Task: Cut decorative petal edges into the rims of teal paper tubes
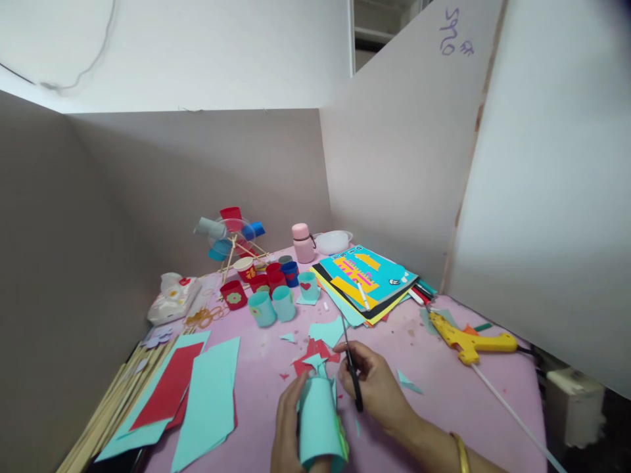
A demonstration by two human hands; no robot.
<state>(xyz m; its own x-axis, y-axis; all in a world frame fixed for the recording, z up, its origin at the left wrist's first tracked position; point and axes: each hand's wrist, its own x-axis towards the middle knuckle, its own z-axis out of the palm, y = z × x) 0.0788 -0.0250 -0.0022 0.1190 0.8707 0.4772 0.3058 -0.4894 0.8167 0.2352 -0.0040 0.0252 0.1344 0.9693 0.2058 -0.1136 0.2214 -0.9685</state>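
My left hand [290, 420] is closed around a rolled tube of light-blue paper [318, 420], which stands at the near edge of the table. A strip of green shows on the tube's right side. Black-handled scissors [353, 378] are in my right hand [379, 387], just right of the tube, with the blades pointing away from me. Right behind the tube lie red paper scraps [320, 348] and a light-blue offcut [326, 332]. Part of my left hand is hidden by the tube.
Light-blue sheets [210, 394] and wooden sticks [106, 401] lie left. Small paper cups [262, 309] stand mid-table before a stick-framed wheel [233, 236]. A paper pad [372, 276] and pink bottle [303, 243] are behind; a yellow glue gun [473, 341] lies right. Partitions enclose the table.
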